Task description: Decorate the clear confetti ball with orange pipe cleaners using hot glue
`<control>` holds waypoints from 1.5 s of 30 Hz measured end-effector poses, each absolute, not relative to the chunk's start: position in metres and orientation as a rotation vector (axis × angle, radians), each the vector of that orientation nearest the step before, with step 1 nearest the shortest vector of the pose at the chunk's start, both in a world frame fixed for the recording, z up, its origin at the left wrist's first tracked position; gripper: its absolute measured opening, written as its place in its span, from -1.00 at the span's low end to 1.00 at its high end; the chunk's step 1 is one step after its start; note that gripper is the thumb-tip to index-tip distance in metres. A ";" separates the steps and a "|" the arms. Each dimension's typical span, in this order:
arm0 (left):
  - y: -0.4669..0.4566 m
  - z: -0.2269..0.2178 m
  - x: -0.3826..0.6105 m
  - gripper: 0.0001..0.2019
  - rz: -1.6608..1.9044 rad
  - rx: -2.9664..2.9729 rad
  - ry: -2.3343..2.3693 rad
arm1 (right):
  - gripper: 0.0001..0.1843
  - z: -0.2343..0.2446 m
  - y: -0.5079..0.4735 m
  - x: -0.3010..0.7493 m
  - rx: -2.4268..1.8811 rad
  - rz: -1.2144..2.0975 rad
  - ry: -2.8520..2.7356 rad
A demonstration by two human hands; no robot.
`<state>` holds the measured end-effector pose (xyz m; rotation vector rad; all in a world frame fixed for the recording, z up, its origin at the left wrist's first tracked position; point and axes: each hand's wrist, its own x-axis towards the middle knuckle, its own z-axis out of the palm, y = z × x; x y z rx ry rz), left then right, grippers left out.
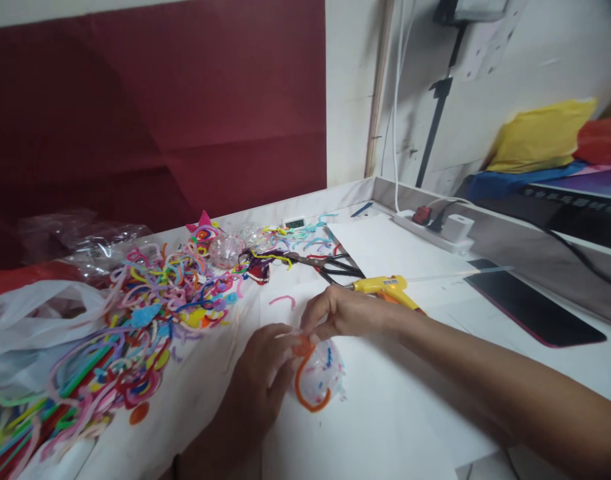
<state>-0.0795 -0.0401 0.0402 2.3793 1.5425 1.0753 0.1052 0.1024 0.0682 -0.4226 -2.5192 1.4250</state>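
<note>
Two Hands at a Clear Ball on a Craft Table

We see a clear ball (330,380) resting on white paper (380,427) at the near middle of the table. Coloured specks show on it, with a short blue strip (329,358) on its upper side. A fuzzy orange strip (311,405) curves down the left of the ball and round its lower front; at its upper end we note an orange patch (302,347), partly covered by fingers.

The left hand (265,367) is partly closed, its bent fingers and thumb holding the ball from the left. The right hand (340,312) reaches in from the right, its thumb and fingertips drawn close together at the top of the ball, beside the orange patch; we cannot tell whether they pinch it or only press there.

Just beyond the right hand lies a yellow glue gun (380,285), and behind that a pair of scissors (330,265) with black handles. A curved pink strip (283,299) lies on the paper near the hands. To the left we find a tangled heap of fuzzy strips (160,287) in many colours, a white plastic bag (40,320) and an orange disc (139,413). Another clear ball (227,252) sits at the far end of the heap. On the right are a dark phone (540,307) and a white power strip (430,230).
</note>
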 end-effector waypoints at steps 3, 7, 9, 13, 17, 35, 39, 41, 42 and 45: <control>-0.026 0.045 -0.088 -0.83 1.050 2.415 1.345 | -0.77 0.065 0.101 0.104 -0.449 1.437 -2.493; -0.017 0.042 -0.092 -0.84 1.048 2.387 1.241 | -0.82 0.063 0.094 0.106 -0.530 1.368 -2.442; -0.016 0.040 -0.093 -0.83 1.060 2.406 1.216 | -0.84 0.062 0.088 0.108 -0.578 1.311 -2.414; -0.015 0.033 -0.096 -0.80 1.094 2.449 1.168 | -0.84 0.060 0.073 0.112 -0.657 1.204 -2.366; -0.015 0.027 -0.098 -0.78 1.100 2.477 1.120 | -0.82 0.062 0.061 0.112 -0.627 1.033 -2.390; -0.024 0.032 -0.106 -0.67 0.883 2.530 1.121 | -0.67 0.051 0.029 0.121 -0.543 0.702 -2.366; -0.027 0.038 -0.110 -0.58 0.730 2.476 1.076 | -0.65 0.049 0.019 0.122 -0.557 0.570 -2.357; -0.027 0.041 -0.111 -0.54 0.689 2.448 1.059 | -0.64 0.046 0.014 0.122 -0.568 0.508 -2.338; -0.027 0.042 -0.111 -0.52 0.690 2.439 1.049 | -0.64 0.045 0.012 0.122 -0.573 0.476 -2.327; -0.026 0.041 -0.110 -0.52 0.729 2.434 1.013 | -0.61 0.040 0.004 0.121 -0.596 0.408 -2.305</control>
